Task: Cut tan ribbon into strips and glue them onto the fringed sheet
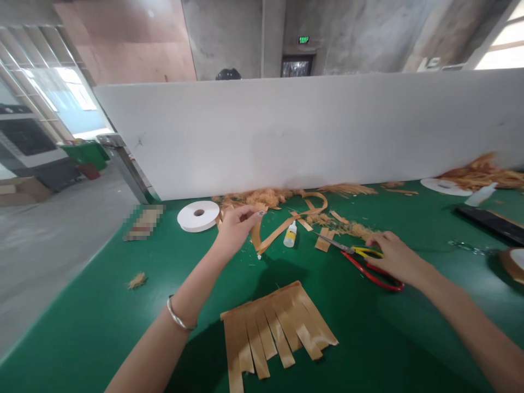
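Observation:
My left hand (237,229) is closed in a pinch on a tan ribbon (278,232), which hangs in a loop and curls away to the right. At the right, my right hand (393,254) has its fingers closed around the yellow handle of a pair of scissors (344,248); the other handle is red, and the blades point left. Between the hands stands a small white bottle (290,236) with a yellow label. Nearer to me lies a fringe of tan ribbon strips (278,325), joined along the top edge.
A white reel (198,216) lies left of my left hand. Tan fibres (266,197) and ribbon scraps (325,240) litter the green table (123,327) before a white partition (311,131). A black object (493,222) and a ribbon roll (513,262) are at the right.

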Demonstrator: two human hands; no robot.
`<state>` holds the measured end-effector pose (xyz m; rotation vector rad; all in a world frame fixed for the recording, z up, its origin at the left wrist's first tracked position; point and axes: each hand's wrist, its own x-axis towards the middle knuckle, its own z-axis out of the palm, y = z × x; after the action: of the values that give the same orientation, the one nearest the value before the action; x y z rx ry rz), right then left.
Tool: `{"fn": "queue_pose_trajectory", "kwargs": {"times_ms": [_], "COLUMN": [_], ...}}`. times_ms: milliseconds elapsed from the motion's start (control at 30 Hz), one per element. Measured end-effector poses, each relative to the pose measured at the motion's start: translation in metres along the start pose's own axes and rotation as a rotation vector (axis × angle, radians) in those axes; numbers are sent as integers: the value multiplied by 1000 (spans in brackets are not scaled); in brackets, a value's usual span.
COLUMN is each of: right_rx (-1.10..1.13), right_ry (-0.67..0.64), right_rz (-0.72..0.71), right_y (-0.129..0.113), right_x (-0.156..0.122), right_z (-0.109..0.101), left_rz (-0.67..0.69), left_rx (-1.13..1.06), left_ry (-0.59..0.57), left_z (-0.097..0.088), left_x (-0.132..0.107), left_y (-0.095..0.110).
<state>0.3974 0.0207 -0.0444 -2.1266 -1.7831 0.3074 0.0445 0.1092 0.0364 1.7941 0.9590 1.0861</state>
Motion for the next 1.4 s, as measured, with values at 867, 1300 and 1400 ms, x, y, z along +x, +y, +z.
{"fn": "queue_pose_trajectory", "kwargs": {"times_ms": [867,1300,1400], "right_rx": [230,-194,-199], "right_ry": [172,389,413], "right_rz": [-308,-447,-478], "right_y": [-112,-111,-109], "right_x": [2,6,7], "right_z": [15,18,17], "left_rz": [-106,-34,-59], "left_rx": [-291,-207,-237], "left_ry": [-168,-241,-271], "left_z": [27,25,24], "left_x": [-8,-11,-11], "left_y": [-8,-5,-4]}}
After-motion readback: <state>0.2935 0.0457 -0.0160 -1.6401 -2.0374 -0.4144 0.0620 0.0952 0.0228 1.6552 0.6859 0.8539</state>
